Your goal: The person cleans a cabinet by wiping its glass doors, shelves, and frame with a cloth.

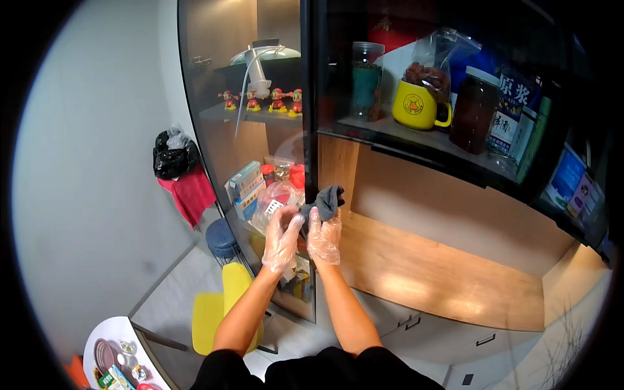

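A dark grey cloth (pixel 327 203) is bunched up at the edge of the glass cabinet door (pixel 309 156). My right hand (pixel 325 239), in a clear plastic glove, is closed on the cloth, its thumb pointing up. My left hand (pixel 282 242), gloved the same way, is beside it with curled fingers against the cloth's left end; its exact grip is partly hidden. Behind the glass near my left hand are a blue-and-white box (pixel 247 185) and a clear plastic bag (pixel 276 198).
An upper shelf holds a yellow mug (pixel 416 105), a dark jar (pixel 474 114) and a tall container (pixel 367 84). Small red figurines (pixel 277 101) stand behind the glass. Below are a wooden counter (pixel 429 266), a yellow chair (pixel 211 318), a blue stool (pixel 222 237) and a white table (pixel 153 357).
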Demonstrator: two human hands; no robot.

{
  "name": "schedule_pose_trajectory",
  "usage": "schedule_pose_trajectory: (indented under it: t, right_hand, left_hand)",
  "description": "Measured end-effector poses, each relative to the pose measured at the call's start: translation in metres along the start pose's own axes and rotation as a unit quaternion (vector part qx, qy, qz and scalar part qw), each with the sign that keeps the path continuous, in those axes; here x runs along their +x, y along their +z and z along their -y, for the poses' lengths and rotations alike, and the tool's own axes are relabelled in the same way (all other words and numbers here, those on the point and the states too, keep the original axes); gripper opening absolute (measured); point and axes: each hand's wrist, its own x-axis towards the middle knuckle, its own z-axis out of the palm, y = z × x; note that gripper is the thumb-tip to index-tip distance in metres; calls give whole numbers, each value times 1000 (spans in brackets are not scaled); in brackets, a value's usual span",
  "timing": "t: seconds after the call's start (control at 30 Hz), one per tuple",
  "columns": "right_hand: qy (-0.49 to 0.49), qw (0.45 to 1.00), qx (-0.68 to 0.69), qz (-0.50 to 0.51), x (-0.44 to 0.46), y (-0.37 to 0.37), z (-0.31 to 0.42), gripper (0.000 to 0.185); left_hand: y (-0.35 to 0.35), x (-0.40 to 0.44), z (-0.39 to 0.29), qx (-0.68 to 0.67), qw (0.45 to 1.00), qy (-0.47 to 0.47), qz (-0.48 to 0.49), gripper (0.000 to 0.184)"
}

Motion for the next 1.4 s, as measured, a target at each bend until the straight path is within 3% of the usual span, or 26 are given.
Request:
schedule_pose_trajectory:
  t: [0.07,0.2,0.3,0.33,0.37,0.43,0.47,0.57,0.6,0.7,0.73,0.77,0.83,0.97,1.0,1.03,1.1,1.23,1.3,1.4]
  right_hand:
    - [94,994,47,18,-11,-6,-15,35]
    - [120,985,98,72,-6,-36,-1,46]
    - [196,972,118,-59,-21,-28,-7,54]
    - [364,893,261,-39,-14,-31,-1,64]
    - [463,882,43,-71,-14,-38,6,70]
    - [490,849,185,-76,-15,-53,13,76]
    - [494,848,162,-107,-27,-41,-20,76]
    - [445,889,106,-34,-38,-52,3,89]
    - [436,892,110,-39,-41,-53,15,75]
    - [293,950,105,21,-54,-51,7,56]
    - [213,967,138,6,-52,-52,14,42]
    - [170,977,128,0,-48,-54,21,41]
    - [80,991,107,-16,-35,-58,37,38]
    - [-25,975,216,-44,28,-47,92,42]
    - [-85,984,156,-6,44,-49,106,49]
    - [-200,978,58,-32,57,-38,112,57]
    - [-272,962,34,13,62,-27,148,65]
    - [-377,925,-30,-20,42,3,150,73]
    - [-369,929,20,-9,48,7,152,74]
    - [-399,915,45,-41,95,8,184,82]
  left_hand:
    - [11,15,9,51,998,36,1,20]
    - [26,22,13,9,1000,-3,-29,18]
    - [30,21,-3,45,999,-8,-27,19]
    - [31,20,-13,75,997,-12,-27,20]
    - [32,22,-16,87,996,14,-23,22]
    - [34,29,-21,112,991,66,-16,28]
    - [34,32,-26,172,984,37,-26,26]
    - [29,40,-29,382,919,97,-16,28]
    - [31,39,-21,382,907,171,-45,32]
    - [23,33,-11,333,932,143,-29,33]
    - [20,31,-10,322,937,133,-31,32]
    - [19,27,-9,280,943,174,-45,30]
    - [10,16,-30,294,949,115,-12,27]
    - [-19,-4,-33,336,929,152,-40,24]
    - [-27,-8,-29,331,929,155,-49,27]
    - [-35,-11,-22,328,930,156,-58,29]
    - [-45,-17,-12,235,956,164,-64,33]
    - [-65,-26,-6,261,939,213,-67,32]
    - [-63,-26,-23,263,936,229,-53,28]
    - [-61,-33,-40,306,937,155,-61,28]
